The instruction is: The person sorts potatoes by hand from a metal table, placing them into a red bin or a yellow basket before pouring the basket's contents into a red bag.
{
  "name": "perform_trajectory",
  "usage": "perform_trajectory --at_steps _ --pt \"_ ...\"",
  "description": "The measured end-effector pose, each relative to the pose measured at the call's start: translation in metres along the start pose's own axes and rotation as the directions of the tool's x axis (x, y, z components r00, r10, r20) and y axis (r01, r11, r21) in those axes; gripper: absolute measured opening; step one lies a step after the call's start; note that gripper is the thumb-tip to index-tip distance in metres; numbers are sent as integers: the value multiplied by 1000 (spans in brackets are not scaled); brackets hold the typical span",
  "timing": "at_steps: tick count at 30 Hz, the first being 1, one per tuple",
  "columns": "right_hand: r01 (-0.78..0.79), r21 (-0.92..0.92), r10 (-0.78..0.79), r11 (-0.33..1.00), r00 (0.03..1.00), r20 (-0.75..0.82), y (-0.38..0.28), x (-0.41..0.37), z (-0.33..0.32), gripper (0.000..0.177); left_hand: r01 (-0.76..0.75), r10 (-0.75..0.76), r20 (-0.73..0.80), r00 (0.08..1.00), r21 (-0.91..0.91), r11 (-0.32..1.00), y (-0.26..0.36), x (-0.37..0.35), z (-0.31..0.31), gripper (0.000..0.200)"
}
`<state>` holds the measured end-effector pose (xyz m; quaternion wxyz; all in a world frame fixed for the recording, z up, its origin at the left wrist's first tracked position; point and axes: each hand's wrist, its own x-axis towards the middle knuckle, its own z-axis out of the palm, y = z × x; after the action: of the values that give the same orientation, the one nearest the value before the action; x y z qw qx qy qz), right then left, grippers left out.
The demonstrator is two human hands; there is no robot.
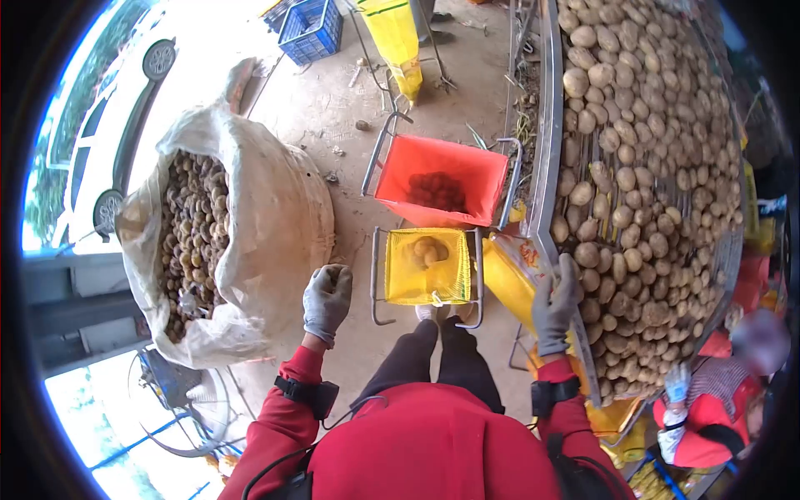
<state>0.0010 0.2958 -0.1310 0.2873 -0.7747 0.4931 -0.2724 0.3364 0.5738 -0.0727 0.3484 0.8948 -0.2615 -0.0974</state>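
Note:
My left hand [327, 302], in a grey glove, hangs between the big white sack [271, 225] and the yellow mesh bag [400, 279], touching neither. Its fingers are curled in, and nothing shows in them. My right hand [555, 310], also gloved, is at the metal edge of the potato table [547, 158], beside the potatoes [642, 250]. Its thumb stands apart from its fingers, with no potato between them. The yellow mesh bag is stretched open on a metal frame [478, 279] before my legs, a few potatoes [429, 251] at its bottom.
Beyond the mesh bag stands a red bin [400, 167] with dark contents. The white sack is full of small potatoes [196, 233]. Yellow bags [510, 279] hang along the table. A blue crate [310, 32] lies farther off. A co-worker in red [708, 400] is at lower right.

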Motion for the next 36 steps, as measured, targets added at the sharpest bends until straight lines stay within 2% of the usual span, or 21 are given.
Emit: perform_trajectory --at_steps 1,2,4,7,8,10,13,14,16,18,22,26,28,30,31,32,33,36 --pt "279 -378 -322 883 945 -55 -4 7 -16 47 -4 4 27 1000 -3 1000 7 13 -1 14" --pt "268 -378 -327 886 939 -101 2 12 -26 44 -5 6 47 999 -26 1000 14 28 5 14" --pt "126 -399 -242 908 936 -257 34 14 -38 43 -148 148 78 986 -14 989 24 73 30 14" --pt "-122 -483 -46 867 946 -321 47 15 -33 44 -248 231 235 944 47 967 60 149 88 21" --pt "-128 -529 -50 839 950 -309 45 16 -28 44 -291 258 313 914 60 955 65 180 119 26" --pt "-141 -619 -56 773 956 -288 34 20 -22 45 -441 280 556 783 179 879 61 238 194 25" --pt "-144 -588 -24 796 963 -269 29 19 -24 44 -614 33 857 514 341 712 -51 306 376 33" --pt "-145 -575 -26 805 960 -279 34 22 -22 44 -651 -32 900 434 337 680 -49 308 392 33" --pt "-164 -602 -4 781 964 -267 44 19 -19 43 -654 -108 934 341 318 687 -61 296 401 33" --pt "-213 -603 65 769 964 -258 39 19 -21 43 -657 -140 945 297 309 687 -63 297 411 33" --pt "-256 -587 150 768 963 -224 30 20 -23 44 -680 -154 954 259 293 672 -68 309 447 34" --pt "-374 -518 260 769 924 -281 37 10 -22 47 -691 -166 956 243 291 662 -104 310 482 35" --pt "-637 -129 552 760 737 -390 45 -33 -26 51 -697 -159 960 231 278 661 -115 308 495 35" --pt "-583 -223 481 781 790 -379 45 -31 -21 54 -695 -153 963 222 266 668 -123 307 503 36" --pt "-379 -499 268 779 921 -282 38 0 -19 54 -692 -148 965 216 258 674 -125 306 507 36" --pt "-132 -715 66 687 991 -119 30 21 -16 58 -691 -145 967 211 252 678 -127 305 509 36" --pt "-276 -646 181 711 960 -211 24 24 -13 58 -691 -141 969 201 242 681 -128 305 512 36" --pt "-369 -587 256 720 928 -270 20 21 -11 57 -692 -131 977 171 213 690 -124 302 510 37"
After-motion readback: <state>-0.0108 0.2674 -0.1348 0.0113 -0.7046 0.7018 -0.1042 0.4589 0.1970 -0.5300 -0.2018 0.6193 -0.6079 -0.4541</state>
